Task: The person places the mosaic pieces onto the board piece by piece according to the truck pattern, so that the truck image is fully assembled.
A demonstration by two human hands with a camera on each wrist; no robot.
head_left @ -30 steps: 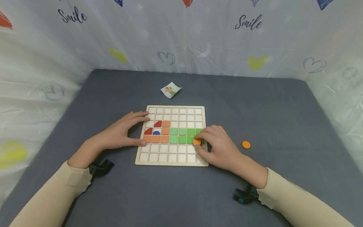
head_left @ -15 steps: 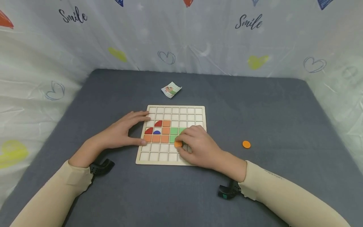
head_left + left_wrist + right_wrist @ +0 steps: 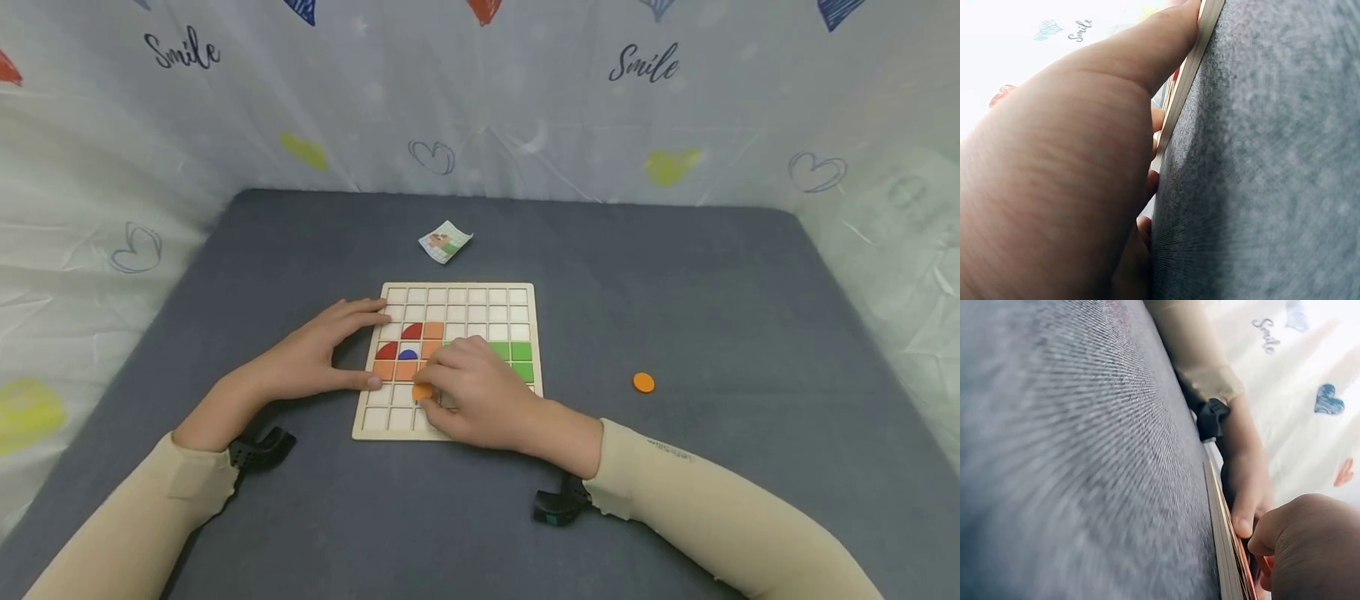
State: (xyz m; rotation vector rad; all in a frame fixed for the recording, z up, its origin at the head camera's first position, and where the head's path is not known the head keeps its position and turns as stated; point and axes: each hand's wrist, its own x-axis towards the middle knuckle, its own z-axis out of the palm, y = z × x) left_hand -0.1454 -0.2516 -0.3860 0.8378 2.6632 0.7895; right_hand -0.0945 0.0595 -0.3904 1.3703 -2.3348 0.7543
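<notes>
A wooden grid board (image 3: 450, 297) lies on the dark grey cloth, part-filled with square tiles and curved ones. Orange squares (image 3: 432, 331), two red quarter-round tiles (image 3: 412, 332) and a blue half-round tile (image 3: 407, 355) show on its left; green squares (image 3: 521, 351) show on its right. My right hand (image 3: 483, 392) pinches an orange disc (image 3: 422, 392) between thumb and fingertips over the lower left cells, hiding the board's middle. Straight fingers of my left hand (image 3: 307, 354) rest on the board's left edge, thumb at the lower part. In the left wrist view the thumb touches the wooden rim.
Another orange disc (image 3: 643, 382) lies on the cloth to the right of the board. Behind the board is a small card (image 3: 446, 242) with a coloured grid pattern. A pale printed curtain (image 3: 540, 108) hangs around the table's far side.
My right hand has moved left across the board with the orange disc, uncovering the green tiles on the right. The left hand stays at the board's edge.
</notes>
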